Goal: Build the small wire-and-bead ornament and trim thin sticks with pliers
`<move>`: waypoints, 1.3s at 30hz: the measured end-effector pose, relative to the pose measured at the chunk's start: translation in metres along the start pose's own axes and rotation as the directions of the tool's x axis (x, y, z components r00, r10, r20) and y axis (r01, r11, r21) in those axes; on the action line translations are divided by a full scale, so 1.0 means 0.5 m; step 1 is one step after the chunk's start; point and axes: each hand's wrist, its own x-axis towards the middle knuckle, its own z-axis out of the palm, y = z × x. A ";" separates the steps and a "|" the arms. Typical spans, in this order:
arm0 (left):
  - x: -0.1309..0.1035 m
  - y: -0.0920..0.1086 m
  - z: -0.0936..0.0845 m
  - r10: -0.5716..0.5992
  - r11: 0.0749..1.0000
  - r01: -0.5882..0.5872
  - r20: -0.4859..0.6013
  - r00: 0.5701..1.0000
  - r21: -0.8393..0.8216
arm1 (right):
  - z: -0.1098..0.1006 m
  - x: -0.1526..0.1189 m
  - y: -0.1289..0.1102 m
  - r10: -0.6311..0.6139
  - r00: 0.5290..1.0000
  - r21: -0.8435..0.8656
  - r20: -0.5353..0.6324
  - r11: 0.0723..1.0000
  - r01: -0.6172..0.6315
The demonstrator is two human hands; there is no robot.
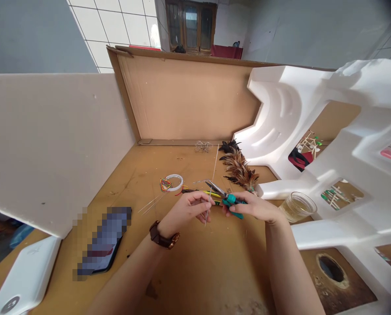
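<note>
Between pinched left fingers [200, 205], a thin strand [209, 196], right fingers [248, 210] wrapped around teal-handled tool [229, 199]

The bare left forearm [123, 280] reaches in from seven o'clock, the bare right forearm [289, 262] from five. The left hand [186, 210], at six o'clock from centre, points toward three, thumb [202, 207] and forefinger pinched together. At its three o'clock, the right hand [249, 205] points toward nine, fingers curled in a grip, wrist [276, 216] bent inward.
</note>
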 end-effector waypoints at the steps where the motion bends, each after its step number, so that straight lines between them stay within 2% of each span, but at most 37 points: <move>1: -0.001 0.001 0.001 -0.010 1.000 0.011 0.015 1.000 -0.007 | 0.001 0.001 0.000 -0.005 1.000 0.011 0.008 1.000 0.004; 7: -0.001 0.004 0.008 -0.059 0.998 0.060 0.067 0.996 -0.009 | 0.003 0.006 0.005 0.008 1.000 -0.023 0.006 1.000 -0.008; 18: -0.003 0.008 0.004 -0.068 0.997 0.066 0.081 0.994 0.029 | 0.007 0.008 0.013 0.080 0.996 0.135 0.032 0.987 -0.084; 29: -0.009 0.015 0.004 -0.075 0.997 0.073 0.082 0.994 0.022 | 0.005 0.009 0.015 0.051 0.997 0.180 0.056 0.982 -0.060; 39: -0.007 0.014 0.004 -0.089 0.996 0.089 0.080 0.993 0.012 | 0.006 0.009 0.017 0.072 0.996 0.149 0.046 0.986 -0.078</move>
